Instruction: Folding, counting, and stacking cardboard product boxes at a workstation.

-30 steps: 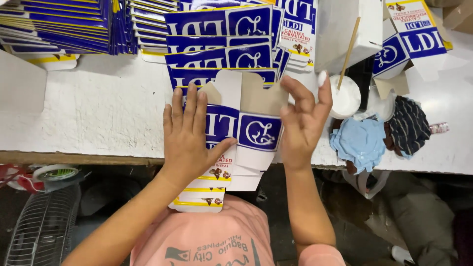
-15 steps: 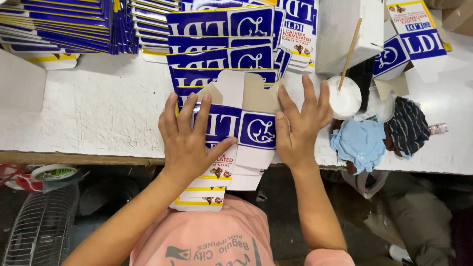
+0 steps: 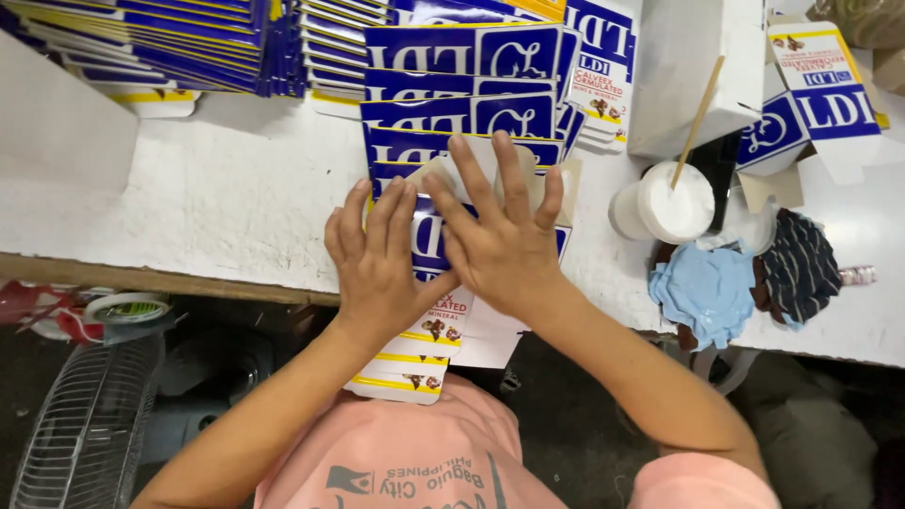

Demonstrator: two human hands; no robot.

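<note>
Seen from above: both hands pressed flat at the centre of the frame on a folded blue-and-white carton lying at the near edge of a white worktable. Left hand spread palm down, fingers straight and slightly apart, gripping nothing. Right hand likewise flat and open, fingers fanned, its edge overlapping the left, resting on a plain pale flap of the carton. Most of the carton hidden under the hands; its lower end, white with yellow bands and small pictures, hanging over the table edge toward a pink shirt.

Directly above, a row of flat blue cartons overlapping like shingles, each with large white lettering, glossy card. Upper left, stacks of more flat cartons, blue with yellow edges, cut off by the frame. Upper right, one carton standing opened, beside a plain white box.

Right of centre, a round white tub with a thin wooden stick leaning in it; below, crumpled light-blue cloth and dark striped cloth. Lower left, a wire fan guard, partly out of view, and a roll of tape
</note>
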